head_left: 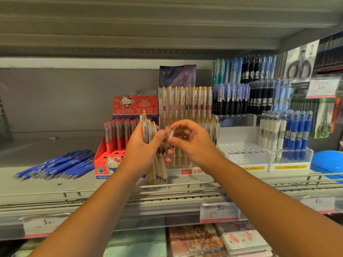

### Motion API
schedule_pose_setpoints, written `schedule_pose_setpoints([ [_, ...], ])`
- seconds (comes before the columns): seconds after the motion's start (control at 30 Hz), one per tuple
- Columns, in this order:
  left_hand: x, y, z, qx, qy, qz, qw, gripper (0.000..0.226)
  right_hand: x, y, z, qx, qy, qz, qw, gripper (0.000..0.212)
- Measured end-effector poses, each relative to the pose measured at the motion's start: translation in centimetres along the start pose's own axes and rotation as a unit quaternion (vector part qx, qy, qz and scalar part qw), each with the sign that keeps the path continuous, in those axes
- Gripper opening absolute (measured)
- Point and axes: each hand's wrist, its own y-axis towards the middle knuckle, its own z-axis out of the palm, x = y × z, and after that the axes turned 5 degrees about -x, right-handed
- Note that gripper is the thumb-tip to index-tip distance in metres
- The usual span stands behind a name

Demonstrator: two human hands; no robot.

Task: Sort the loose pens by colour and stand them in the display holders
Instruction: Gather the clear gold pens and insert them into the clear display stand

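- A bundle of cream pens [157, 169] with gold tips is gripped, roughly upright, in the left hand [141, 151], directly in front of the clear display holder [191, 171].
- One pen [170, 134] is pinched near its upper end between thumb and fingertips of the right hand [193, 143], also in front of that holder and touching the bundle.
- The step in hand is judged to be the singling-out of one pen from the bundle.
- Rows of similar gold-clipped pens are stood in the holder; free slots in its front rows cannot be made out behind the hands.
- Next, the pinched pen would need to be drawn clear, turned tip down and lowered beside pens with a matching band.
- A heap of loose blue pens [57, 166] lies well left of the holder, beyond the red box [109, 160], and is judged not yet sorted.
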Motion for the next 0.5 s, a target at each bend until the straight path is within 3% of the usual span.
schedule_pose_setpoints([
  [0.13,0.3,0.5,-0.3,-0.075,0.049,0.047,0.995,0.006,0.2,0.3,-0.3,-0.04,0.08,0.032,0.995,0.026],
  [0.23,0.5,0.6,-0.4,-0.086,0.089,0.062,0.99,0.009,0.1,0.5,-0.5,-0.093,0.122,0.035,0.988,0.022],
  [0.4,0.0,0.3,-0.2,-0.074,0.033,0.034,0.996,0.015,-0.2,1.3,-1.2,-0.209,0.115,0.031,0.971,0.025],
  [0.5,-0.1,0.2,-0.1,-0.097,0.066,0.053,0.992,0.012,-0.7,1.6,-2.0,-0.281,0.034,-0.004,0.959,0.026],
])
